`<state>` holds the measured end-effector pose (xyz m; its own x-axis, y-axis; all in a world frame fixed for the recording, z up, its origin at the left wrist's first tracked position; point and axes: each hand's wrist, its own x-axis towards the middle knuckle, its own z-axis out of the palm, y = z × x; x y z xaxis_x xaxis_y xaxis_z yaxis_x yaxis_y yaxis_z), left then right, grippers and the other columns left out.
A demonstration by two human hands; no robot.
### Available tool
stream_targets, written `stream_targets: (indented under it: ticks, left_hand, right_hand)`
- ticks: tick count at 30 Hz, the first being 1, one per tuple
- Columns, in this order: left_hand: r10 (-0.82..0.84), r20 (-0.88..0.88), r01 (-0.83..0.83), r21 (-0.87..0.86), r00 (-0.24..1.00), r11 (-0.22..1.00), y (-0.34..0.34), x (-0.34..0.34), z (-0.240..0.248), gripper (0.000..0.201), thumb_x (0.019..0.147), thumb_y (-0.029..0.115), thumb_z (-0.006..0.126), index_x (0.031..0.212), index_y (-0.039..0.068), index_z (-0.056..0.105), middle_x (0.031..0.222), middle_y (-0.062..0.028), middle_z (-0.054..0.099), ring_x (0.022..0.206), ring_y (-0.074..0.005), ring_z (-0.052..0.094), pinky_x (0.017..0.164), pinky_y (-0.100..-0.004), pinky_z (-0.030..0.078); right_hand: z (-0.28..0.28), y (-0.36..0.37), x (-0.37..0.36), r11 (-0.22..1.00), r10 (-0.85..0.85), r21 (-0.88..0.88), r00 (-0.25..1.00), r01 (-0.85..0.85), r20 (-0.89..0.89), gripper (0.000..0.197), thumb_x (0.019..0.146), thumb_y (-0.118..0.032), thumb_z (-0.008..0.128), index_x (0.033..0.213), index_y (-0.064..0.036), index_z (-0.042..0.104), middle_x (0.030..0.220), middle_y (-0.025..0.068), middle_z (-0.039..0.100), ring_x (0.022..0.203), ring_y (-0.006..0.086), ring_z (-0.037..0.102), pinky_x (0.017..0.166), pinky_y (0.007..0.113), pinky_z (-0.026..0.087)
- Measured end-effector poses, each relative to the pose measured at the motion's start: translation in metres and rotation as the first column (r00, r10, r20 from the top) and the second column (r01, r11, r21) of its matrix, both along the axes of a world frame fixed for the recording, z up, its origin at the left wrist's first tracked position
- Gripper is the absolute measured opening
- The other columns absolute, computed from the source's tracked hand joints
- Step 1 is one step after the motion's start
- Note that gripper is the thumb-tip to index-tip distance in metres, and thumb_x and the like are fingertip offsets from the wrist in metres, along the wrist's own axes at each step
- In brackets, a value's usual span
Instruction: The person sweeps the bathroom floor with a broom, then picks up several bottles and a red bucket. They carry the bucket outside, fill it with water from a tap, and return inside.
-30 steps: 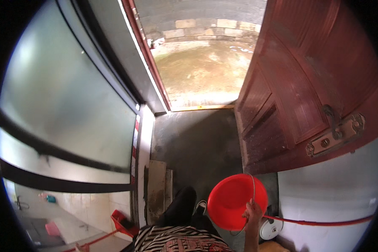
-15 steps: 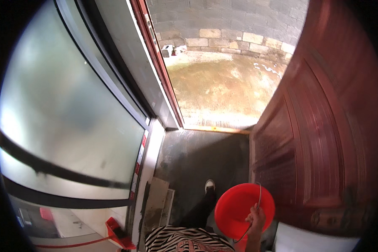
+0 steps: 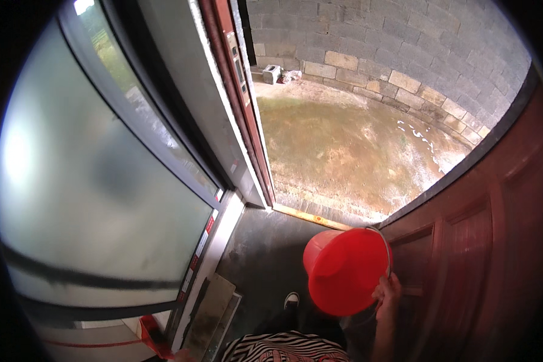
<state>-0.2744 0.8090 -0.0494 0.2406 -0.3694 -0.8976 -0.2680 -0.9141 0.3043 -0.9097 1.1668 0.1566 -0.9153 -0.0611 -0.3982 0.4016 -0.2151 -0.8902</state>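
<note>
My right hand (image 3: 387, 294) is closed around the thin wire handle of a red plastic bucket (image 3: 351, 271). The bucket hangs tilted beside the open door, its wide mouth turned toward me; no contents show in it. Only a small piece of my left hand (image 3: 182, 356) shows at the lower edge, with its fingers hidden. Close to it is a red long-handled tool (image 3: 154, 336), a broom or dustpan, whose thin handle runs off to the left. Whether my left hand touches that tool I cannot tell.
A dark red panelled door (image 3: 464, 253) stands open on the right. A yellowish threshold strip (image 3: 311, 218) crosses the doorway. Outside are wet ground (image 3: 338, 145), a block wall (image 3: 374, 36) and a grey hollow block (image 3: 272, 73). Frosted glass (image 3: 90, 199) lines the left; a flat board (image 3: 214, 308) lies below it.
The bucket has lifted and tipped, so its side now shows beyond the rim. My right hand has risen slightly. The view has shifted, and more of the outside wall and ground appears.
</note>
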Motion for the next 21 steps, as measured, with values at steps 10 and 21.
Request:
stream_targets:
  ticks: [10,21]
  left_hand:
    - [-0.615,-0.280,0.594,-0.164,0.737,0.787,0.009,-0.441,0.006,0.045,0.084,0.029,0.053,0.121,0.005,0.043,0.088,-0.0075,0.058,0.074,-0.0210,0.061,0.057,-0.0322,0.050]
    - [-0.293,-0.402,0.281,-0.091,0.868,0.955,0.037,-0.512,-0.035,0.029,0.087,0.026,0.050,0.109,0.007,0.054,0.096,-0.0082,0.057,0.083,-0.0209,0.057,0.072,-0.0320,0.047]
  right_hand:
    - [0.004,-0.046,-0.196,0.977,0.211,0.018,0.976,-0.212,0.047,0.010,0.079,-0.006,0.055,0.088,-0.0020,0.053,0.058,-0.0021,0.038,0.045,0.0057,0.035,0.043,0.020,0.031]
    - [-0.041,-0.103,-0.418,0.895,0.434,0.101,0.900,-0.435,0.040,0.014,0.078,-0.010,0.057,0.071,-0.0084,0.047,0.057,-0.0042,0.040,0.046,0.0037,0.035,0.041,0.020,0.033]
